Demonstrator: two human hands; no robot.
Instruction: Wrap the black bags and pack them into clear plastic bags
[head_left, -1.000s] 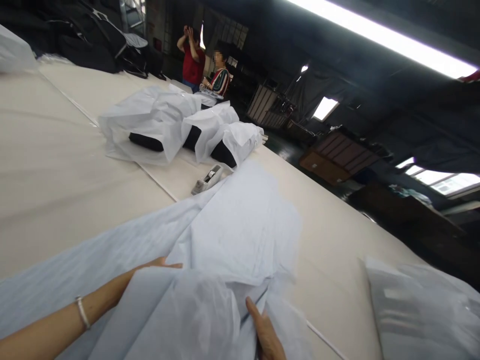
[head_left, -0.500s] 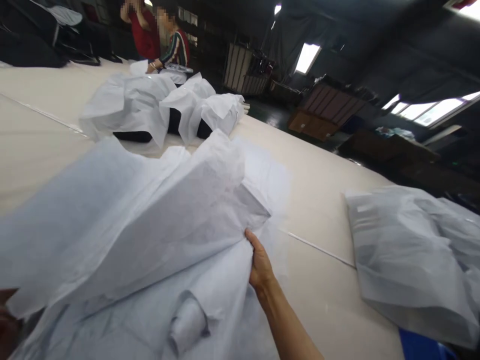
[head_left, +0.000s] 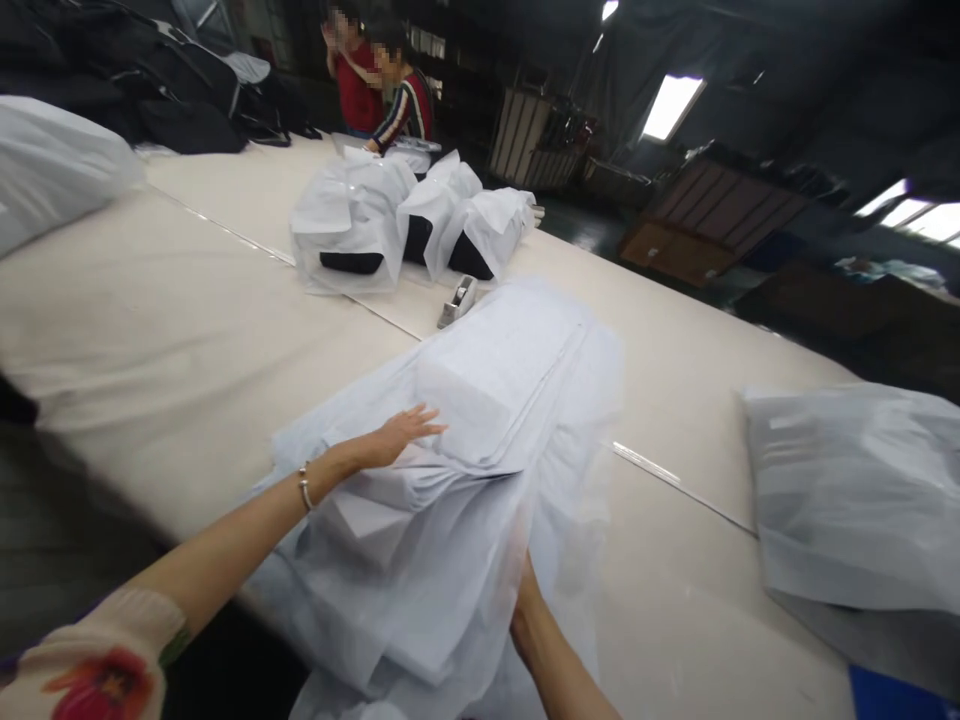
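A stack of thin, whitish translucent sheets or bags [head_left: 487,400] lies on the table in front of me, its near part creased and hanging over the edge. My left hand [head_left: 405,437] rests on or just above the top of the stack, fingers outstretched and apart, holding nothing. On the near right side of the pile, my right hand [head_left: 525,590] is tucked under a translucent layer. That layer veils its fingers, so their grip is hidden. Just beyond the stack stands a small grey tape dispenser [head_left: 459,300].
Several black items in whitish covers [head_left: 352,215] sit across the cream-topped table [head_left: 697,380]. Another whitish covered bundle [head_left: 855,500] lies right, above something blue [head_left: 900,695]; one more [head_left: 60,170] is far left. Two people [head_left: 405,105] are at the far side, near dark goods [head_left: 187,90].
The large raised sheet no longer stands over the stack, which lies flatter. My left hand has come from the lower left onto it; my right hand has gone under a layer. The view has shifted left.
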